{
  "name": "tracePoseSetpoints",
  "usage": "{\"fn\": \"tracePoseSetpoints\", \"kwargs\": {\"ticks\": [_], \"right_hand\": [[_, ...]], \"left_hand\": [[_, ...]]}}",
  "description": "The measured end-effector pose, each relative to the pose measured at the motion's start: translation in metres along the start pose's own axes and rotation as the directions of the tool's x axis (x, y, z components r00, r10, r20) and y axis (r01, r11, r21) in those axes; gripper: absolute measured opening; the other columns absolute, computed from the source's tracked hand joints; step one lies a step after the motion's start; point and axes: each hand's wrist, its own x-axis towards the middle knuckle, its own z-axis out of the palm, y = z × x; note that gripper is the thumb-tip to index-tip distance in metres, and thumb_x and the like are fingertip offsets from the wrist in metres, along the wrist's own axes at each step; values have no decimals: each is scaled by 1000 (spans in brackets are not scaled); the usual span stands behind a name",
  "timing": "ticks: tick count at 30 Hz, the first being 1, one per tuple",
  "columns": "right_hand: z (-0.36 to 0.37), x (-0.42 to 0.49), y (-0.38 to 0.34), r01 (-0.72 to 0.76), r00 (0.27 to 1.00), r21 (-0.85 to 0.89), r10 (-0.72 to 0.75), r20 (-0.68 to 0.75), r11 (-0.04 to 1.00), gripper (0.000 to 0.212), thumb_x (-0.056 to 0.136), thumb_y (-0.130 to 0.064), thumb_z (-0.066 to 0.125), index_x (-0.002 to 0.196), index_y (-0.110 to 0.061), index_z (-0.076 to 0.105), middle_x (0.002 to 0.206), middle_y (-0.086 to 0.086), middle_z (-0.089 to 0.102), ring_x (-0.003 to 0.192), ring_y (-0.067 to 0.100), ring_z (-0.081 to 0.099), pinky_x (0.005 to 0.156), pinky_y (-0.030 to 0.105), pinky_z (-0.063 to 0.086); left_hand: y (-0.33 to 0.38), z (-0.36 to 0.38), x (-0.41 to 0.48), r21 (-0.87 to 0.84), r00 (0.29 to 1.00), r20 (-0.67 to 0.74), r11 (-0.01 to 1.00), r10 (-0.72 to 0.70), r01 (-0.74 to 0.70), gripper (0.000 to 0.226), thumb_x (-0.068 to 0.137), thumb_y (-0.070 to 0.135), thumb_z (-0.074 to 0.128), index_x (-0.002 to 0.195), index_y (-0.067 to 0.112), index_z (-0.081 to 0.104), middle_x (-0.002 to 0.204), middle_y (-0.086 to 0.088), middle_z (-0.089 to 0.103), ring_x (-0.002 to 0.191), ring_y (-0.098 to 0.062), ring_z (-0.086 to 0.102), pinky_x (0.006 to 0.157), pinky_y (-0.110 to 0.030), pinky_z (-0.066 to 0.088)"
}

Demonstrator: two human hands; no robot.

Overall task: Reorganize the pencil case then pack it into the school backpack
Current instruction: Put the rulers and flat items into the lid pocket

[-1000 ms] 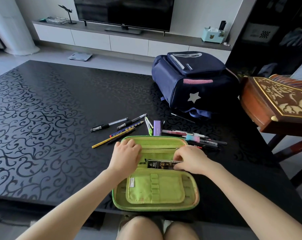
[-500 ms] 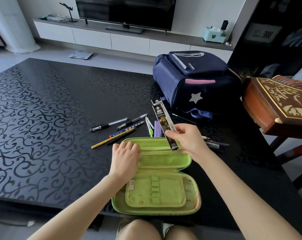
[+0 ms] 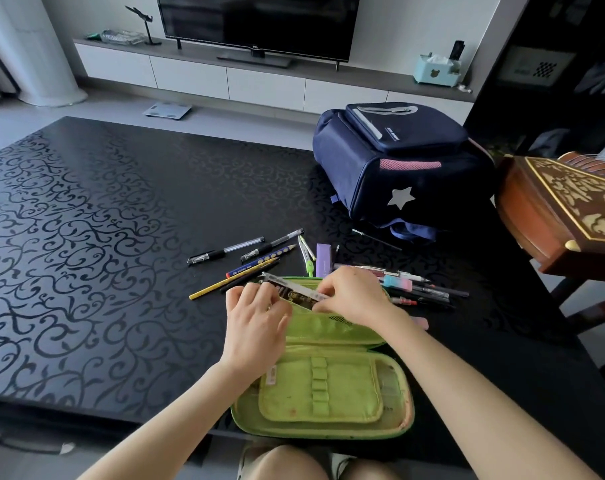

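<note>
Pencil case [image 3: 346,386] lies open; left hand [image 3: 256,323] and right hand [image 3: 356,296] both pinch the long flat packet [image 3: 295,294] at its top pocket; slide it in slowly, kept flat.

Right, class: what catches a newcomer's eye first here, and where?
An open lime-green fabric pencil case lies at the near edge of the black patterned table, left hand and right hand holding a flat dark packet over its upper half. Pens and pencils fan out behind it; a navy star-marked backpack stands beyond, rightward.
</note>
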Motion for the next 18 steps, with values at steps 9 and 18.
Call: {"fn": "tracePoseSetpoints", "kwargs": {"ticks": [9,18], "right_hand": [[-9,16,-5,242,904,-457,-27,427,856,22,86,-24,65,108,-23,69,108,-7,69,106,18,60,82,32,48],[-31,8,16,73,942,-109,-33,333,991,33,95,-15,43,121,-18,63,129,-3,60,116,17,55,98,31,42]], "left_hand": [[2,4,1,-3,989,113,995,99,-99,7,72,12,62,73,19,61,94,2,63,90,-21,55,99,-40,29],[2,-2,22,-66,915,394,996,85,-64,5,81,15,49,78,17,52,51,8,52,54,-20,52,73,-33,44]]}}
